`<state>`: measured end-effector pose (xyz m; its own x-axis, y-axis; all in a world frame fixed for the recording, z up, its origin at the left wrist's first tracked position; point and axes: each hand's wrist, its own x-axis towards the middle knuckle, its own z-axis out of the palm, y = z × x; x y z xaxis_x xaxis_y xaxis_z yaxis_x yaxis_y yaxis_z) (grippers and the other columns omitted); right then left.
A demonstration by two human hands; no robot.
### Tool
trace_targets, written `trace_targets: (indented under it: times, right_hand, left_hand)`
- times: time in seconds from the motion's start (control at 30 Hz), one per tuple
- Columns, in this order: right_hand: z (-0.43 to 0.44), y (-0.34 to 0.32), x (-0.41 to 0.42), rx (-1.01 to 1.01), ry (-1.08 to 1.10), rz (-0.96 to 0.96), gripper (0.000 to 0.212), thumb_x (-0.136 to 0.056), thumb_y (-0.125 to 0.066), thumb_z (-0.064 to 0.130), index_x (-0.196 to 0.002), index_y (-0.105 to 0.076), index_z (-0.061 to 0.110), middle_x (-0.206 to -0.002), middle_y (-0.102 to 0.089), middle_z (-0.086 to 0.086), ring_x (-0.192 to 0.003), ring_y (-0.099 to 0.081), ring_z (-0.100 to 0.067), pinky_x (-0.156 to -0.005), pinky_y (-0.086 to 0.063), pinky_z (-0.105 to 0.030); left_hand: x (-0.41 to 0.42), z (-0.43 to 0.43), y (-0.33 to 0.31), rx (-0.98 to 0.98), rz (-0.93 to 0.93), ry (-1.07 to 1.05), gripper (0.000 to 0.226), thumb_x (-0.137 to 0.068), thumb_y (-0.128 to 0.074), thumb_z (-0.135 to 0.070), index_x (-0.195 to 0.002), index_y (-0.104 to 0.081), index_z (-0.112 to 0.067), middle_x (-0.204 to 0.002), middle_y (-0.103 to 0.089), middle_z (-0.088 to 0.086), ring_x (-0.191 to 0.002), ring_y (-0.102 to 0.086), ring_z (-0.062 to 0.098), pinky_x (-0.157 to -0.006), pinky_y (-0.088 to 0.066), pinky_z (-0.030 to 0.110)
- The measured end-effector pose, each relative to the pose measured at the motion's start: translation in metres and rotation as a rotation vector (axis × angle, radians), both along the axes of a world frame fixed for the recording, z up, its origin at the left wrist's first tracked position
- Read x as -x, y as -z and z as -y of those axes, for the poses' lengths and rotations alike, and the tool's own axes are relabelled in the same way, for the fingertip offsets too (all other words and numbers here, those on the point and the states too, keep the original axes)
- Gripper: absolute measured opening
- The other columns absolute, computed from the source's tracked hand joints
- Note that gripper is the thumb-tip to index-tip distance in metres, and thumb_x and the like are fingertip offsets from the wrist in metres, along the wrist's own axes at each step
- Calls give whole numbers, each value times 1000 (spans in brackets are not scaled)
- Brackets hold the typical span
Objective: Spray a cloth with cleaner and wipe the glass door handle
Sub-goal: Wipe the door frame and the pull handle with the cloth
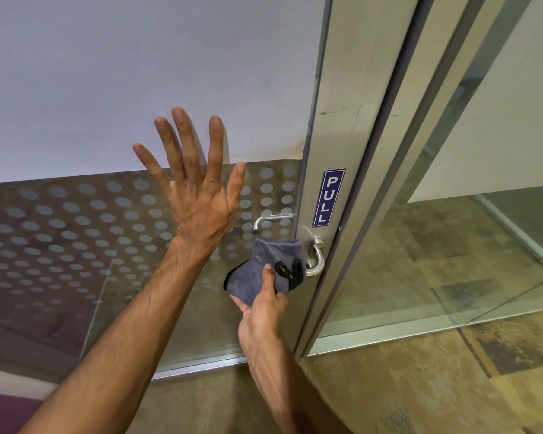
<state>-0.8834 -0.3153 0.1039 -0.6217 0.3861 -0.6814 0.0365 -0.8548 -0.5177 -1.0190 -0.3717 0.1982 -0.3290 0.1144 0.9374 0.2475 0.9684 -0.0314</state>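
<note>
glass door [76, 233]: right hand [264, 311] presses cloth [257, 274] on handle [315, 261].

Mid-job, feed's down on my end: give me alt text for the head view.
The right hand presses a grey microfibre cloth against the curved silver metal door handle below a blue PULL sticker. The left hand is spread flat, fingers apart, on the dotted frosted glass door.
</note>
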Motion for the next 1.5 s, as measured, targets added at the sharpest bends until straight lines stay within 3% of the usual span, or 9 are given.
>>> trace_targets:
  times: [0.3, 0.47, 0.67, 0.8, 0.9, 1.03, 1.1, 1.3, 1.5]
  right_hand:
    - [-6, 2, -16, 11, -139, -96, 22, -98, -67, 22, -119, -59, 20, -140, -62, -10, -129, -60, -34, -93, -55, -66]
    - [-31, 10, -65, 118, -410, -338, 29, -92, -69, 17, -120, -74, 23, -137, -68, -10, -129, -61, -37, -101, -42, -77]
    - [-62, 13, -98, 424, -189, -364, 42, -103, -47, 22, -137, -58, 0, -142, -62, -14, -143, -43, -39, -106, -26, -77]
    - [-81, -8, -115, -389, -162, -485, 81, -75, -86, 32, -137, -49, -6, -121, -70, -21, -114, -68, -31, -96, -56, -41]
    - [-92, -21, -117, -957, -173, -373, 71, -78, -83, 28, -140, -51, 16, -126, -68, -5, -116, -67, -20, -89, -58, -26]
    - [-95, -18, -93, -1510, -343, -152, 77, -86, -74, -2, -153, -37, 7, -150, -47, -13, -141, -48, -29, -109, -48, -49]
    - [-86, -16, -72, -1833, -508, 15, 81, -90, -75, 10, -156, -31, -1, -161, -35, -22, -153, -27, -41, -120, -32, -59]
    - [-44, -5, -28, -2396, -585, 366, 68, -72, -89, 21, -133, -66, 3, -127, -71, -20, -126, -64, -40, -99, -53, -61]
    - [-28, 17, -13, -2395, -717, 476, 81, -70, -85, 22, -144, -54, 10, -138, -60, -29, -137, -51, -46, -112, -36, -69]
  left_hand:
    - [-1, 1, 0, -2, 12, 0, 70, -106, -40, -57, -162, -25, -16, -161, -16, 27, -149, -17, 51, -124, 18, 59]
    - [1, 1, 0, -11, -2, -2, 71, -106, -42, -57, -161, -27, -16, -160, -19, 28, -148, -19, 52, -124, 18, 58]
    - [3, 1, 0, -19, 0, 5, 70, -106, -41, -58, -161, -27, -17, -160, -18, 27, -149, -18, 51, -124, 18, 58]
    - [4, 1, 1, -22, 4, 14, 70, -107, -41, -58, -162, -25, -19, -161, -17, 27, -149, -18, 50, -124, 18, 58]
    - [2, 1, 1, -20, 10, 28, 69, -107, -41, -57, -163, -23, -20, -162, -17, 26, -150, -16, 49, -124, 15, 61]
    - [0, 2, 1, -16, 13, 17, 69, -107, -42, -55, -164, -23, -19, -163, -19, 26, -151, -19, 49, -125, 8, 64]
    - [-1, 1, 0, -15, 13, 19, 69, -107, -43, -54, -164, -24, -19, -163, -21, 26, -151, -21, 50, -125, 7, 65]
    - [-2, 2, 0, -5, 18, 15, 68, -108, -38, -56, -164, -19, -22, -163, -18, 23, -152, -20, 48, -126, 8, 64]
    - [-3, 2, 0, -7, 30, 19, 66, -109, -36, -56, -163, -22, -21, -163, -18, 22, -152, -20, 47, -126, 9, 63]
